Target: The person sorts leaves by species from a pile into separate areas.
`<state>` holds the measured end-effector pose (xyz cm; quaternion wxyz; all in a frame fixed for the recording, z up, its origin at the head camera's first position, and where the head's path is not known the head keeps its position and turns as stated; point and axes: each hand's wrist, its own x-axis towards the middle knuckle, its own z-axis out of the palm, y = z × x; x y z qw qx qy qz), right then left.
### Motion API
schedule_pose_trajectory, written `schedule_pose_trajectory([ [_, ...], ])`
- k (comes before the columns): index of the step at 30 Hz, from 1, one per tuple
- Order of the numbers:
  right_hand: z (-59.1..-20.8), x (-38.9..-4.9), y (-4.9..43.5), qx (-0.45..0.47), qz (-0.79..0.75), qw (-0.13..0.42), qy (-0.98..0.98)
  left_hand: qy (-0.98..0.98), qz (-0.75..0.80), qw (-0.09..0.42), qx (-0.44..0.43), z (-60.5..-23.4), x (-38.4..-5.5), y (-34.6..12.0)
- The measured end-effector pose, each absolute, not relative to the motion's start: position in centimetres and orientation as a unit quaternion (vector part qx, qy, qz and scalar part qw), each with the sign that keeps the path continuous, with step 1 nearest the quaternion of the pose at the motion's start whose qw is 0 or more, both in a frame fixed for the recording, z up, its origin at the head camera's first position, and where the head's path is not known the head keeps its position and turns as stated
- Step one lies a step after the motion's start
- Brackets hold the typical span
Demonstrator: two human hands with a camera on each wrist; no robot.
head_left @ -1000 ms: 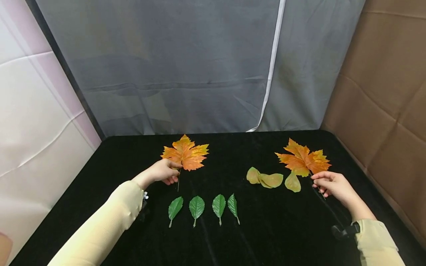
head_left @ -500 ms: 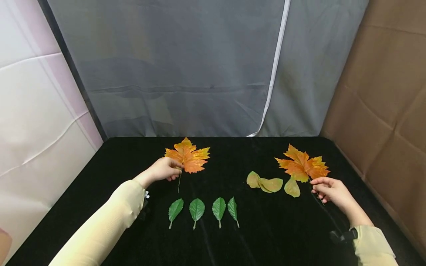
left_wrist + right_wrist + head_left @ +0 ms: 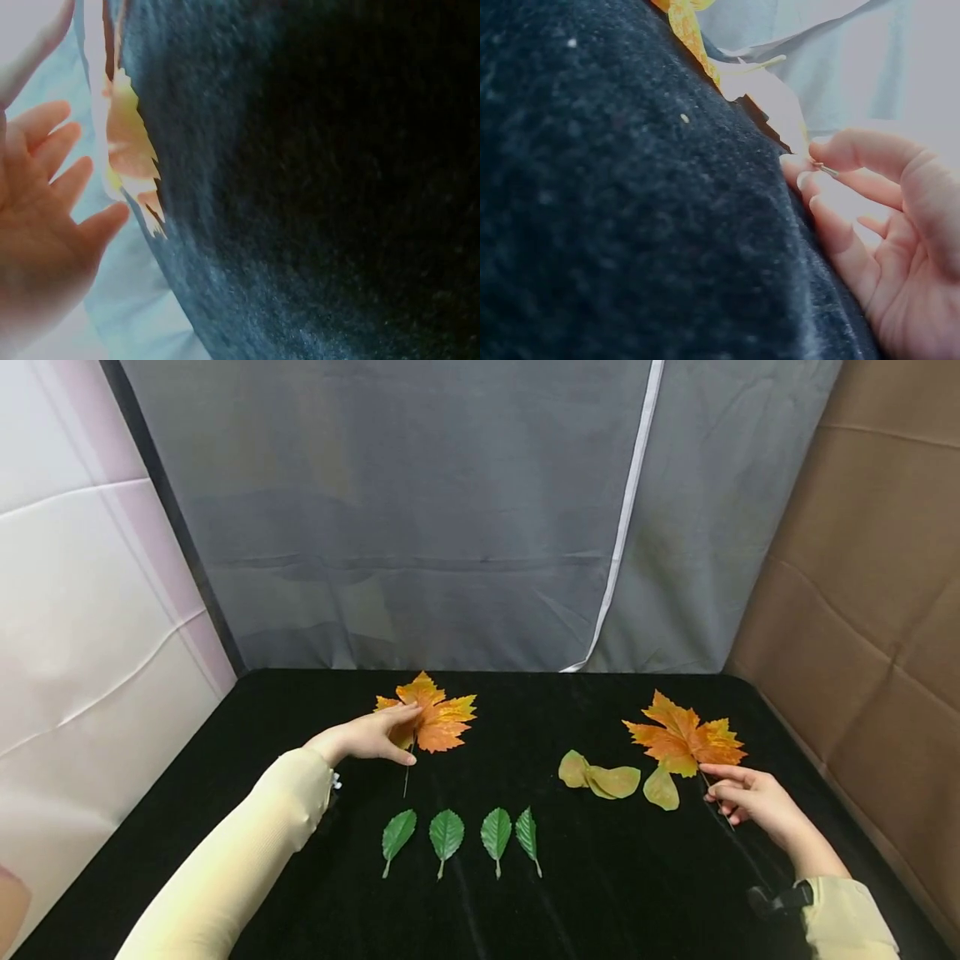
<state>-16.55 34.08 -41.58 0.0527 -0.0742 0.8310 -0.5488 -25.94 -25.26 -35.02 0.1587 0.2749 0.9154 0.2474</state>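
- A black table (image 3: 615,885) lay in front of a grey curtain (image 3: 420,518).
- The left orange leaf (image 3: 441,722) lay at the far left-centre, the right orange leaf (image 3: 690,741) at the far right.
- The left hand (image 3: 371,734) was spread wide over the left leaf, thumb well apart; contact was unclear.
- The right hand (image 3: 756,795) pinched the right leaf's stem.
- Four green leaves (image 3: 447,832) formed a row, nearer than both orange leaves.
- Yellowish leaves (image 3: 617,781) lay just left of the right leaf.
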Motion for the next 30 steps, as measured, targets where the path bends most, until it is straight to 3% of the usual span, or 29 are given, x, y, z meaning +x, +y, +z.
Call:
schedule_pose_trajectory([
  [11,-41.6,-16.7,35.3,-0.144,-0.603,0.128,0.774,0.921,0.206,0.22,0.247,-35.7,-26.6,-25.1],
  [22,-40.8,-16.6,34.2,-0.106,-0.561,0.086,0.817,0.926,0.174,0.231,0.242,-35.8,-26.5,-24.4],
  [30,-38.2,-16.9,30.9,-0.166,-0.648,0.07,0.74,0.925,0.174,0.244,0.234,-35.6,-26.7,-23.6],
])
